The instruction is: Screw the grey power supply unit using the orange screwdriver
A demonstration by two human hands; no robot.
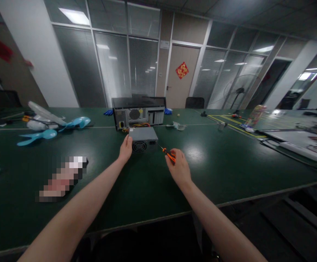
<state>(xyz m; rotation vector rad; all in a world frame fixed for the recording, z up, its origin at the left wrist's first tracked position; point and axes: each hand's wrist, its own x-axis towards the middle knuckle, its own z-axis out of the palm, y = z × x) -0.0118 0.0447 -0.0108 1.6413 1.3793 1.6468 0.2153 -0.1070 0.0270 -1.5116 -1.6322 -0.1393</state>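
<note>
A grey metal power supply box (144, 134) with a round fan grille sits on the green table (153, 185). My left hand (126, 148) is closed on the box's left side. In my right hand (179, 164) is an orange and black screwdriver (169, 155), its thin shaft pointing left at the box's right edge; whether the tip touches is too small to tell. Just behind the box stands a black and silver computer case (139, 113) with its back panel facing me, and colored cables lie between the two.
Light blue fan-shaped items (38, 137) and a white object (45, 118) lie at the left. A pixelated phone-like object (64, 178) is nearer. At the right are a bottle (256, 115), a white power strip (302, 150) and cables. Blue gloves (108, 112) lie beside the case.
</note>
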